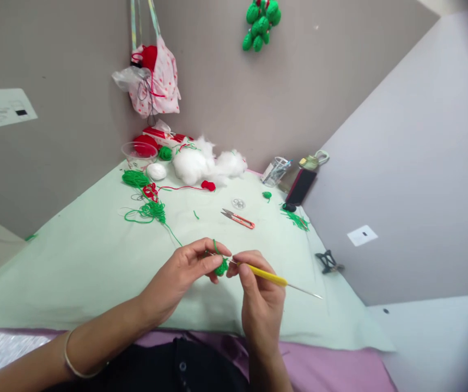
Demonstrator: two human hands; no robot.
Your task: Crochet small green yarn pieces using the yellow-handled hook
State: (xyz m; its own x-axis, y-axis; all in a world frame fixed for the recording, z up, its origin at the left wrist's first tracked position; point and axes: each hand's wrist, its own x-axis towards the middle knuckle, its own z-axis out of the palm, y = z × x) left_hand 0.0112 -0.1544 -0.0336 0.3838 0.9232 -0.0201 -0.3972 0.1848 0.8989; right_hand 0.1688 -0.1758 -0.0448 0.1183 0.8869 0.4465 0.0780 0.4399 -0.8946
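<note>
The left hand (188,264) pinches green crochet (221,268); the right hand (261,294), a hook (267,275).

Left fingers (206,265) partly hide the green crochet piece (222,267). At twelve o'clock, the top edge crops a green cluster (261,25).

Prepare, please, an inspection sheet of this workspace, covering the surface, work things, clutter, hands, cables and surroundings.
Surface: pale green cloth, with creases.
Work things: small green crochet piece; yellow-handled hook; green yarn tangle, its strand leading toward the hands.
Clutter: orange-handled snips, white stuffing, white ball, small red piece.
Hands: left hand holds the crochet piece; right hand grips the hook.
Cables: nothing seen that is clearly a cable.
Surroundings: grey walls; spotted bag hanging by straps; green bunch high on the wall.
</note>
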